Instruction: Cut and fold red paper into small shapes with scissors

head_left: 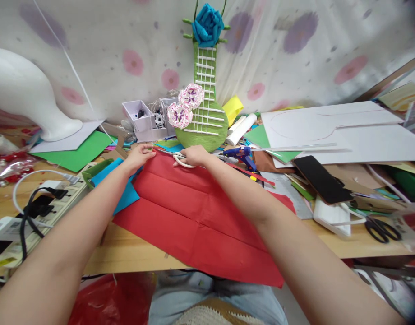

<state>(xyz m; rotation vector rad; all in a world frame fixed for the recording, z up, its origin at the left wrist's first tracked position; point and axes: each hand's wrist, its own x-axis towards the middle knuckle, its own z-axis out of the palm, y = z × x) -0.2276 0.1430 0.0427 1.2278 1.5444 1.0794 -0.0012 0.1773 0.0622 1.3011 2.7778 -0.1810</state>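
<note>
A large red paper sheet [200, 216] lies on the wooden table and hangs over its near edge. My left hand [140, 155] pinches the sheet's far left corner. My right hand [194, 156] is closed on white-handled scissors [179, 158] at the sheet's far edge, their blades pointing left toward my left hand. Just behind both hands stands a green paper guitar [203, 122] with white strips, two pink flowers and a blue rosette on top.
A blue glue gun [239, 154] lies right of my right hand. A black phone [320, 179], black scissors [380, 228], white card sheets [346, 131] and paper scraps crowd the right. A power strip [41, 212] with plugs, green paper [75, 151] and white organiser boxes [143, 119] sit left.
</note>
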